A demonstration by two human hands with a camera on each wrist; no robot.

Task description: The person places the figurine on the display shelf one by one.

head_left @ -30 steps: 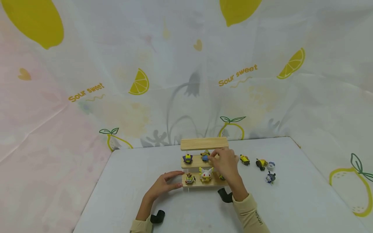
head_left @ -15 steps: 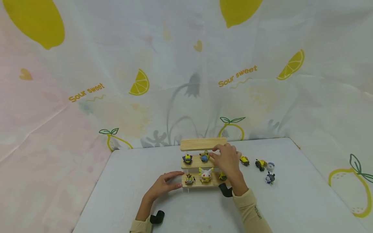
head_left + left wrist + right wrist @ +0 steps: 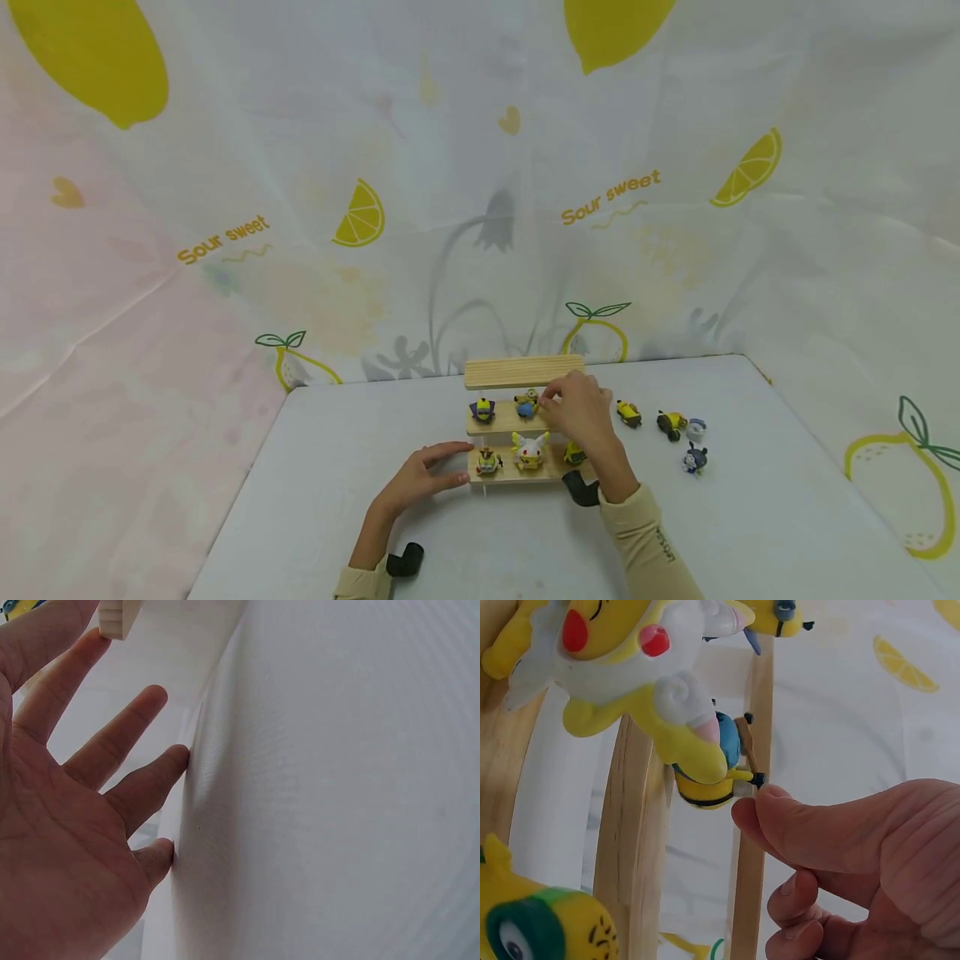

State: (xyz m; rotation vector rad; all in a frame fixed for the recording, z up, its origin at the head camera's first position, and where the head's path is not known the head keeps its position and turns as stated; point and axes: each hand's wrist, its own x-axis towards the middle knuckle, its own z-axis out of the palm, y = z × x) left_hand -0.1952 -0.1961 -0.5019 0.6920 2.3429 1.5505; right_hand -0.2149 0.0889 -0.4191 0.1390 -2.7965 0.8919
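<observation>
A wooden three-tier display shelf stands on the white table. My left hand is at its left end, fingers spread; in the left wrist view a fingertip touches the wooden end. My right hand is at the middle tier, where thumb and forefinger pinch the arm of a blue-and-yellow minion figurine, partly hidden in the right wrist view. Left of it stands a minion figurine in a dark cape. The bottom tier bears a white-and-yellow figurine, a small figurine and a yellow-green figurine.
Right of the shelf lie a yellow figurine, a yellow-and-black one, a small white one and a dark-eared one. A lemon-print sheet hangs behind the table.
The right hand has shifted slightly at the middle tier, and the blue-and-yellow minion figurine has moved a little left and down. The left hand keeps its place.
</observation>
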